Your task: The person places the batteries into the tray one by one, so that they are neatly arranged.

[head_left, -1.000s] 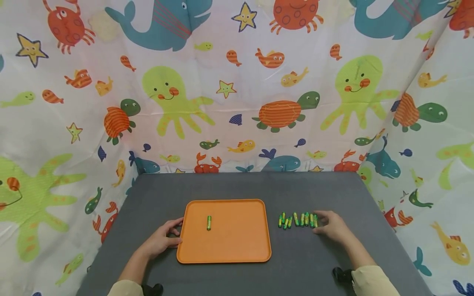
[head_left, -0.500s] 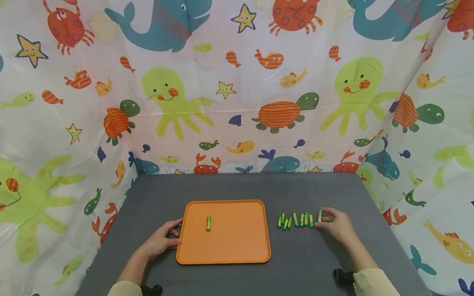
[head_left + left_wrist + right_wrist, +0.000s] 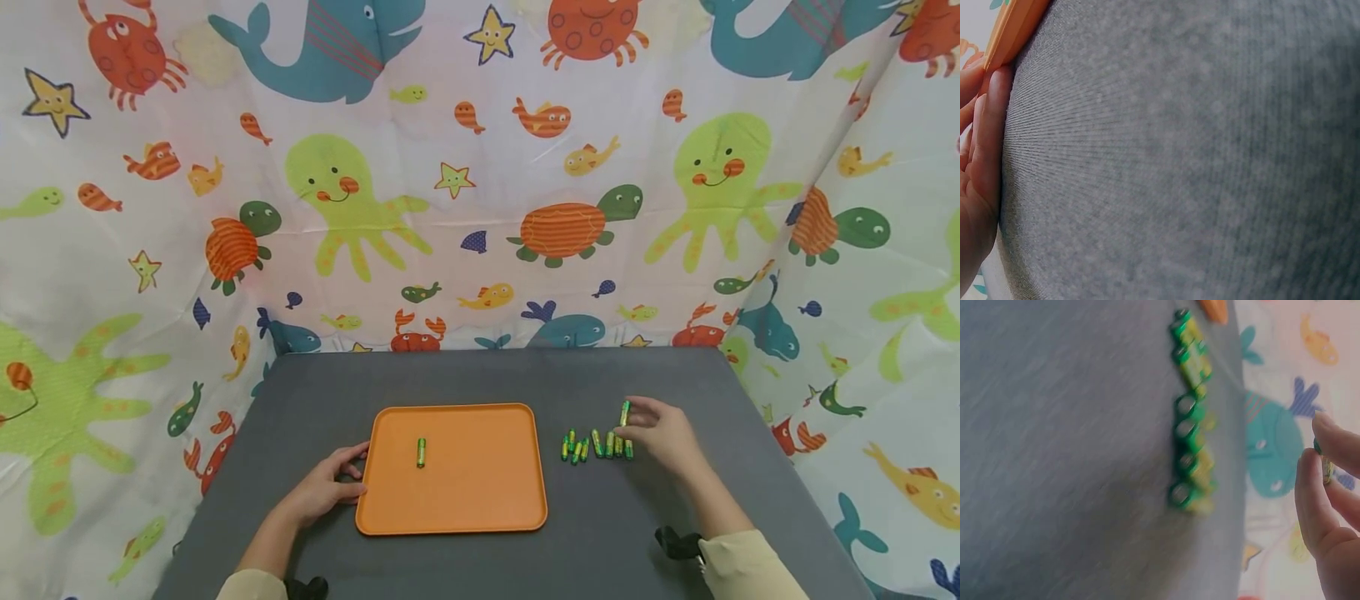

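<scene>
My right hand [image 3: 662,433] pinches a green and yellow battery [image 3: 625,412] between thumb and fingertips, above a row of similar batteries [image 3: 597,443] on the table. In the right wrist view, the held battery [image 3: 1327,470] is mostly hidden by the fingers; the row [image 3: 1190,428] lies well to their left. My left hand [image 3: 322,487] rests beside the orange tray [image 3: 480,508], thumb and fingertips touching its left edge. A single battery [image 3: 421,452] lies on the tray's left half. In the left wrist view, the fingers [image 3: 999,94] reach the tray's edge [image 3: 1013,31].
The grey table [image 3: 480,379] runs back to a white curtain [image 3: 450,242] printed with sea animals. The tray lies left of the battery row, with a strip of tabletop between them.
My right hand picked up the rightmost battery of the row, drew it aside to the right, then raised it and carried it back leftward over the row. The left hand stayed at the tray.
</scene>
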`<state>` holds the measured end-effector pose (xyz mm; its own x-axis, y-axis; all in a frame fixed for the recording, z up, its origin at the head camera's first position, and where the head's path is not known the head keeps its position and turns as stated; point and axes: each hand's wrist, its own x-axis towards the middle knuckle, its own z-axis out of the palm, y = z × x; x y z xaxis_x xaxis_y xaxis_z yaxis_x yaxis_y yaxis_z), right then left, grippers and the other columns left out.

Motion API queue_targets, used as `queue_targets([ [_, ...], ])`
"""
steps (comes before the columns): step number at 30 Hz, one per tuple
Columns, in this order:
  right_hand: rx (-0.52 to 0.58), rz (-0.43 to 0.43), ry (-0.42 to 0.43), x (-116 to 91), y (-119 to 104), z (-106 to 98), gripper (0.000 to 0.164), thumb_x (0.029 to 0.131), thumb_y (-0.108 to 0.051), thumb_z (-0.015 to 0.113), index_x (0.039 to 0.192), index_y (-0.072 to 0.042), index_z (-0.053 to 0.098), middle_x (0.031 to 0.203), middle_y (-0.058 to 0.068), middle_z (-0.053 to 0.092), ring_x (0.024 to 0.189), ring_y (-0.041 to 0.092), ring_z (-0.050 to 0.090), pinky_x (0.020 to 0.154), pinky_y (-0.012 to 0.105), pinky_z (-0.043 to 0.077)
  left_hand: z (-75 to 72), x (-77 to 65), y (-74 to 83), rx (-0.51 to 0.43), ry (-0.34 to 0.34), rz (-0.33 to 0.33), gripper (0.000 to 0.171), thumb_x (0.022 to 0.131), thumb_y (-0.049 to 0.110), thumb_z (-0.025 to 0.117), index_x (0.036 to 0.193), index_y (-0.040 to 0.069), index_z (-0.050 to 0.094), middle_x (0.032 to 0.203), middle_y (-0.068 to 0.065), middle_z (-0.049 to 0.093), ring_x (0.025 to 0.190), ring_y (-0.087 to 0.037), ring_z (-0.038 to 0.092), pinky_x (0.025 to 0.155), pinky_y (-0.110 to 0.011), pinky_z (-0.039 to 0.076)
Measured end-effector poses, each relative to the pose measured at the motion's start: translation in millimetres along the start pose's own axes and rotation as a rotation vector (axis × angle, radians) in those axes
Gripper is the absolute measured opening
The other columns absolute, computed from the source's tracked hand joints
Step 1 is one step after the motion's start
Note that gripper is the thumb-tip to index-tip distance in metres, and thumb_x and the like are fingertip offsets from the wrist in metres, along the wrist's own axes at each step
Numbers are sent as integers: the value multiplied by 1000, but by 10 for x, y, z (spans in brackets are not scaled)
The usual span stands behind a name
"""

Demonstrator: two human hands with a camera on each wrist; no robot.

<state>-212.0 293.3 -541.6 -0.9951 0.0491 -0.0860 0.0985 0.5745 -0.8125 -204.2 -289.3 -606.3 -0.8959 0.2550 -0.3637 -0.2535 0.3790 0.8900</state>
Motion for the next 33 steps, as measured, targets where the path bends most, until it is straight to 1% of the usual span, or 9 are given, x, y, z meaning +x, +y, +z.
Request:
queue_targets([
  [3, 7, -18, -10, 3, -145, 37, 72, 85, -38, 83, 143, -4, 55, 131, 20, 65, 118, 34, 64, 91, 47, 55, 5, 0, -2, 5, 3, 0, 79, 88, 7, 76, 157, 13, 38, 142, -14, 39, 108, -29, 47, 81, -40, 60],
  [6, 19, -33, -24, 21, -276, 96, 71, 85, -35, 82, 143, -4, 55, 131, 19, 65, 118, 34, 64, 92, 48, 55, 4, -1, 10, 15, 11, -1, 79, 88, 7, 77, 156, 14, 38, 142, -13, 40, 107, -29, 48, 80, -40, 60],
  [13, 35, -74, -54, 74, -517, 288, 63, 86, -23, 82, 141, -5, 58, 127, 18, 67, 113, 32, 66, 83, 41, 58, 11, -4, 6, 18, 17, -10, 80, 87, 8, 78, 156, 13, 39, 140, -14, 41, 107, -28, 48, 80, -39, 60],
  [20, 77, -86, -90, 151, -697, 511, 60, 83, -19, 85, 138, -8, 62, 122, 14, 70, 108, 28, 68, 81, 38, 59, 25, 2, 12, 23, 18, -24, 80, 87, 7, 77, 156, 14, 38, 141, -15, 40, 107, -27, 48, 81, -37, 60],
  [26, 73, -95, -111, 186, -863, 722, 59, 81, -21, 86, 135, -13, 64, 118, 8, 71, 105, 23, 68, 80, 36, 59, 35, -7, 36, 13, 22, -18, 79, 87, 5, 77, 156, 13, 39, 141, -15, 40, 108, -29, 48, 81, -39, 60],
  [33, 101, -110, -134, 193, -1067, 981, 57, 79, -17, 88, 132, -12, 66, 111, 3, 72, 99, 19, 69, 76, 35, 59, 25, -18, 39, 11, 17, -16, 80, 87, 5, 77, 156, 14, 39, 140, -14, 40, 107, -29, 48, 81, -40, 60],
])
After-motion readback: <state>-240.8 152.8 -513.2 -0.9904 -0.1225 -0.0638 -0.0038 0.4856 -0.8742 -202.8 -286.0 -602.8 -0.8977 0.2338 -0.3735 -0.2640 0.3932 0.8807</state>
